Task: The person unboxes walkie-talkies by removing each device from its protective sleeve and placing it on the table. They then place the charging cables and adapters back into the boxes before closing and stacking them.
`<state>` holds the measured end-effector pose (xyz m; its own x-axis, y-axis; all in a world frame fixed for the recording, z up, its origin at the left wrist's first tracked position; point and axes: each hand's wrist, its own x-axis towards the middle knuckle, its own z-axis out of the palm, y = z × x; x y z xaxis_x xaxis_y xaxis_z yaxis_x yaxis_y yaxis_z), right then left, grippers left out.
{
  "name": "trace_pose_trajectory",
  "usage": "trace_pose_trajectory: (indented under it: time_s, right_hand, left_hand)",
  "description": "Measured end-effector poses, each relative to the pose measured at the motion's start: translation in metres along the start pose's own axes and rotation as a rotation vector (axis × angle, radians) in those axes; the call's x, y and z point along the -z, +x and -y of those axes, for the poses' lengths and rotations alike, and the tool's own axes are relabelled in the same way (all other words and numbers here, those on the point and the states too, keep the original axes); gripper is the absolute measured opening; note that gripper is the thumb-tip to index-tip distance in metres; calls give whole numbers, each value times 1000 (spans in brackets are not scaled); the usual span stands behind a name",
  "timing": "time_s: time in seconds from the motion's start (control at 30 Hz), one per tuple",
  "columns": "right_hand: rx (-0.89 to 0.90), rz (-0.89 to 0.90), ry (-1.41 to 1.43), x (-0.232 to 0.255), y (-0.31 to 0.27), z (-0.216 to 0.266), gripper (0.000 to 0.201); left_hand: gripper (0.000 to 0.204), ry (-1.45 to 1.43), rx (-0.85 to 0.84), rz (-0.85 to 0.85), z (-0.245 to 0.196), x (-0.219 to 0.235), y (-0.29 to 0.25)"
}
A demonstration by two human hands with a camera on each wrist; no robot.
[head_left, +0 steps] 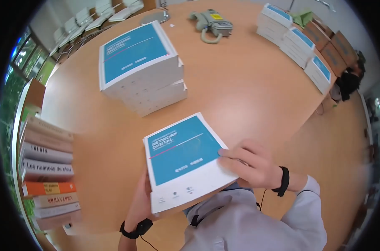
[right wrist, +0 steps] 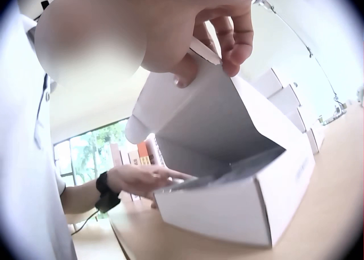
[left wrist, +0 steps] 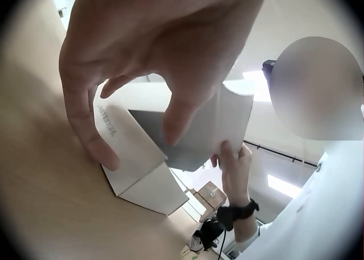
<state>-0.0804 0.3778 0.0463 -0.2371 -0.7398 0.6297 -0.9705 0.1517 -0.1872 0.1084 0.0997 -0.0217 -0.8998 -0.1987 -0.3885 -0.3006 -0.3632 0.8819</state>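
Note:
A white cardboard box with a teal "NETWORK DIGITAL" label lies at the table's near edge. Its lid is raised at the side facing the person, and dark, shiny contents show inside. My right hand pinches the lid's right edge, thumb on one face and fingers on the other. At the box's left side, my left hand curls its fingers around the outer wall, with the thumb by the opening. In the head view the left hand is mostly hidden under the lid.
A stack of similar boxes stands beyond the open one. More boxes line the right table edge, near brown cartons. A desk telephone sits at the back. Books are piled at the left.

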Motion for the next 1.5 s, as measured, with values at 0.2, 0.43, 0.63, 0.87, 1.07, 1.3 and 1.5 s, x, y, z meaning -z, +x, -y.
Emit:
trace_pose_trajectory:
  time_s: [0.2, 0.43, 0.63, 0.87, 1.07, 1.3, 1.5]
  right_hand:
    - [-91, -148, 29, -2, 109, -53, 25]
    - [-108, -313, -216, -10, 138, -97, 25]
    - [89, 406, 51, -39, 58, -54, 49]
    - [32, 726, -57, -76, 58, -47, 35]
    - [-92, 577, 237, -69, 65, -60, 27]
    - [56, 272, 317, -36, 46, -45, 24]
    - [253, 13, 268, -12, 49, -19, 25]
  left_hand:
    - [97, 401, -47, 90, -6, 3, 12]
    - [97, 452, 44, 70, -27, -8, 13]
    - [94, 402, -33, 44, -12, -6, 9]
    - [92, 368, -61, -2, -6, -10, 9]
    - [73, 562, -104, -205, -18, -15, -5]
    - [78, 777, -436, -62, -51, -67, 20]
    - [74, 495, -498, 189, -62, -100, 58]
